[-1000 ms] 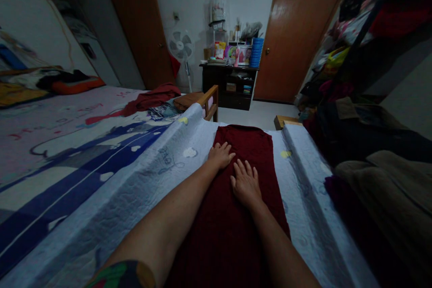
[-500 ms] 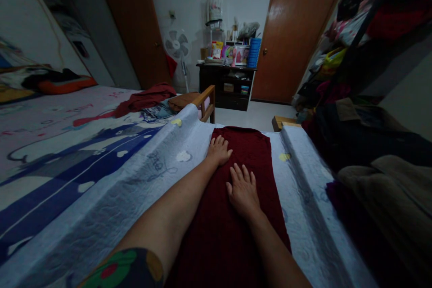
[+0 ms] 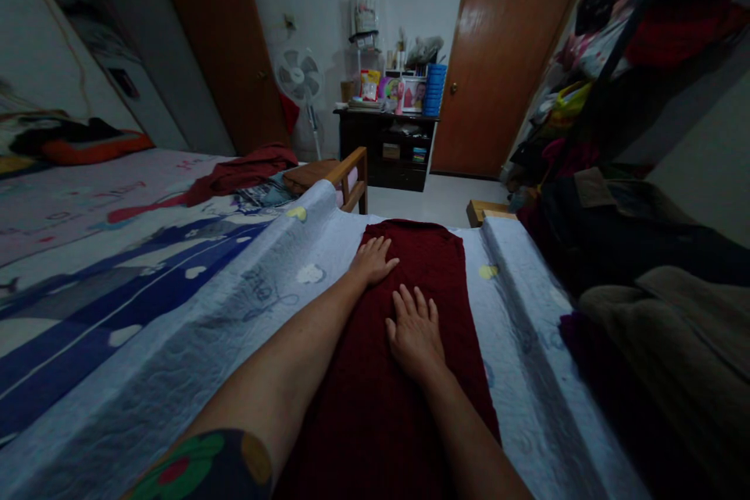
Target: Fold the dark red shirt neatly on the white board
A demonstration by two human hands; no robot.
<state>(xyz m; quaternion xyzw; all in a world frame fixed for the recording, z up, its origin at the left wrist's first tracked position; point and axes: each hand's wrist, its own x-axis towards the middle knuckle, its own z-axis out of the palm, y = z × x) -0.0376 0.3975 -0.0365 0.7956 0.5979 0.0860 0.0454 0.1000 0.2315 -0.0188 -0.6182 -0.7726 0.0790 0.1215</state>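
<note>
A dark red garment (image 3: 433, 273), folded into a long narrow strip, lies on a pale blue quilted sheet (image 3: 316, 312). Its far end shows a curved edge like a neckline. My left hand (image 3: 373, 260) rests flat on the garment's left side near that end, fingers stretched out. Closer to me, my right hand (image 3: 416, 332) lies flat on the middle of the cloth with its fingers spread. Neither hand grips anything. The near part of the garment runs out of view between my forearms.
To the left is a larger bed with a patterned blue-and-pink cover (image 3: 146, 281) and a crumpled red garment (image 3: 246, 172). A wooden bed rail (image 3: 355, 180) stands at the far left corner. Dark folded clothes (image 3: 638, 226) pile up on the right. Beyond are a fan (image 3: 301, 78) and a dark cabinet (image 3: 380, 148).
The whole view has shifted slightly, so things appear a little further left. Both hands stay flat at about the same places on the red garment.
</note>
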